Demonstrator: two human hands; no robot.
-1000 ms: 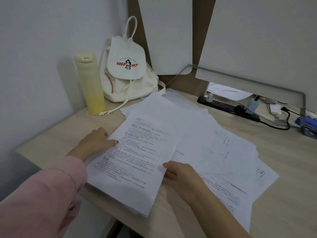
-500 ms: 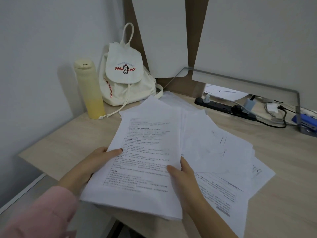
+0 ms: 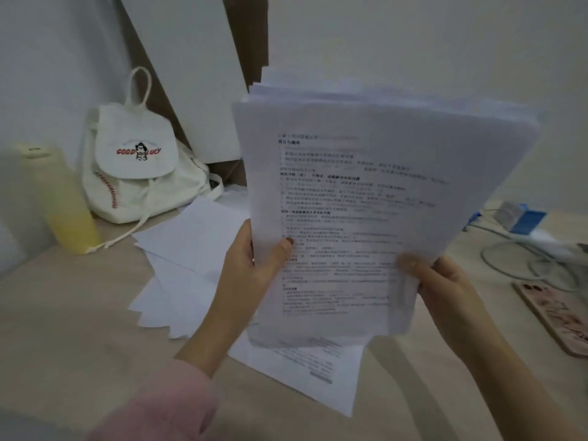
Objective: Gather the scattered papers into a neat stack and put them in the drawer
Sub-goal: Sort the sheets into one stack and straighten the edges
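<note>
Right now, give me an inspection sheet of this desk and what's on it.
Surface: pale wood desk, partly papered.
Job's things: held stack raised upright, edges uneven; loose sheets fanned on the desk; drawer not seen.
Clutter: white backpack, yellow bottle, phone.
Grip: left hand and right hand pinch the stack's lower edges.
Cables: white cable looped at right.
Surroundings: white wall, leaning panel.

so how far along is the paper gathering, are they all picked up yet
Partly. Done: a thick bundle of papers is off the desk, gripped by the left hand and right hand; its top edges are uneven, so it isn't squared up. Left: loose sheets fanned on the desk and a printed sheet under the bundle. No drawer is in view.
</note>
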